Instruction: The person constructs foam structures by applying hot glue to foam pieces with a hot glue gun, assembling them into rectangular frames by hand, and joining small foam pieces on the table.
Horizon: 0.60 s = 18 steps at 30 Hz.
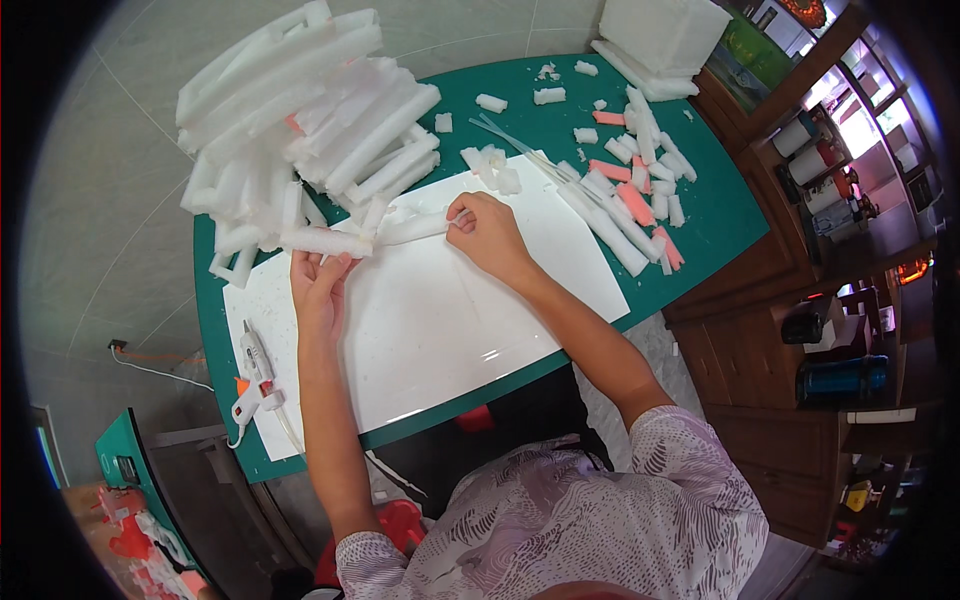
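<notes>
My left hand grips a short white foam strip from the near side, its thumb and fingers against the lower edge. Another white foam strip runs rightward from that strip's end, and the two seem to meet there. At its right end my right hand has thumb and fingers pinched together. Whether the strips are stuck together, I cannot tell. Beneath both hands lies a glossy white board. A white glue gun with an orange part rests left of my left forearm.
Foam frames are heaped at the back left of the green table. Long foam strips, clear glue sticks and pink foam pieces lie at the right. A white foam block stands behind, beside wooden cabinets.
</notes>
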### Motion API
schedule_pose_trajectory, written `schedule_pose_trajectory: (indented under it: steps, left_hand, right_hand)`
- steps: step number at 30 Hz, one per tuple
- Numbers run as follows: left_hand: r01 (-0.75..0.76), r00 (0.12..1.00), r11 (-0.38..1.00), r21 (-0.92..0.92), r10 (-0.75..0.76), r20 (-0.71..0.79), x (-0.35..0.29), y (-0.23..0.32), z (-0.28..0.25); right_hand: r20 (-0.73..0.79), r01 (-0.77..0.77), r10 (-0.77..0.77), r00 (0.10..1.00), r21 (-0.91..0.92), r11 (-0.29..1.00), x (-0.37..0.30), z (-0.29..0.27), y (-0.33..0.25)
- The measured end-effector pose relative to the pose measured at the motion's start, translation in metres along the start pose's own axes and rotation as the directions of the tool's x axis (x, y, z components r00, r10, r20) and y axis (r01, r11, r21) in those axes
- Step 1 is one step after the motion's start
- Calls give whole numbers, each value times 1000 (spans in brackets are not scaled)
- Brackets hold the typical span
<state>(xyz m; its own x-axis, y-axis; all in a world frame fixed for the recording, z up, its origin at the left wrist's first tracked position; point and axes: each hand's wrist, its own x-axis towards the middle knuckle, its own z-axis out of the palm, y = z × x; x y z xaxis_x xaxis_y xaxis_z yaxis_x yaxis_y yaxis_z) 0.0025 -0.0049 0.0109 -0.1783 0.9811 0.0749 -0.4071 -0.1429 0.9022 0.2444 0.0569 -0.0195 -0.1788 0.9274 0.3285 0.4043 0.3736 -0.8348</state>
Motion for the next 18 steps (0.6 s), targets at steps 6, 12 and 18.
schedule_pose_trajectory:
  steps: [6, 12, 18]
  left_hand:
    - [-5, 1000, 1000, -10, 5, -12, -1, 1, 3]
    - [3, 1000, 1000, 10, -3, -17, -1, 2, 3]
    - [0, 1000, 1000, -10, -1, -11, 0, 0, 2]
  right_hand:
    - [-31, 15, -13, 999, 75, 997, 0, 2, 3]
    - [-26, -10, 12, 1000, 74, 997, 1, 2, 4]
    - [-34, -26, 29, 999, 71, 997, 1, 1, 4]
